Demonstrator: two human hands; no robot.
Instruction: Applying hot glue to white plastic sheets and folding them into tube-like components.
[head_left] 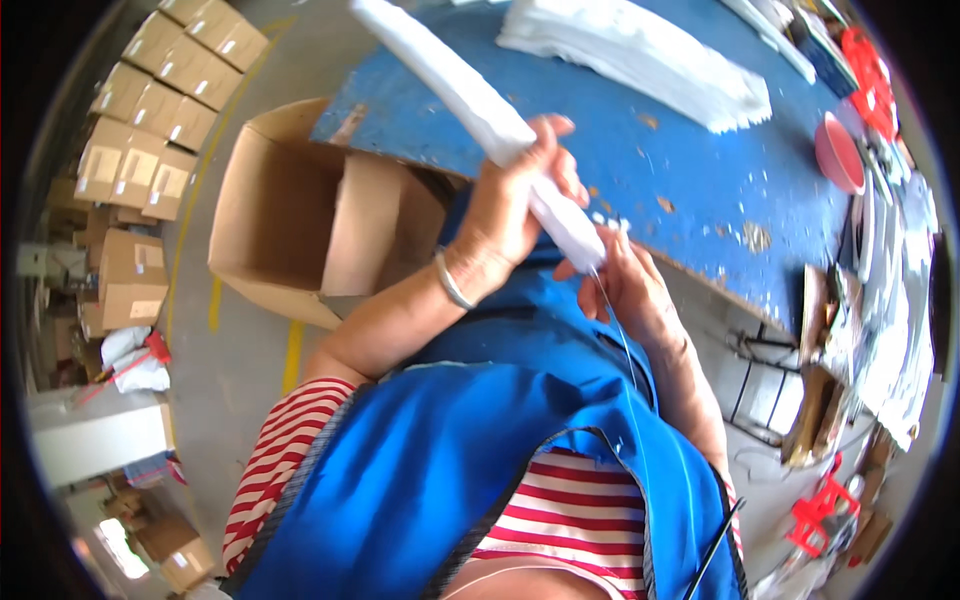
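While your left hand (515,195) is wrapped tight around the long white folded bundle (470,95), holding it slantwise above the edge of the blue desk (640,150), your right hand (625,285) sits just below the bundle's lower end, fingers pinched narrow on a thin thread (625,345) that runs down over your blue apron (480,450). I cannot tell whether a needle is in that pinch. The thread looks slack and long, so it could snag on the apron and jerk loose if you pull hard. Most of the bundle pokes out beyond your grip, so it may sag or unfold if you loosen your fingers. The open cardboard box (300,215) stands on the floor beside you, and a stack of white sheets (640,55) lies further back on the desk.
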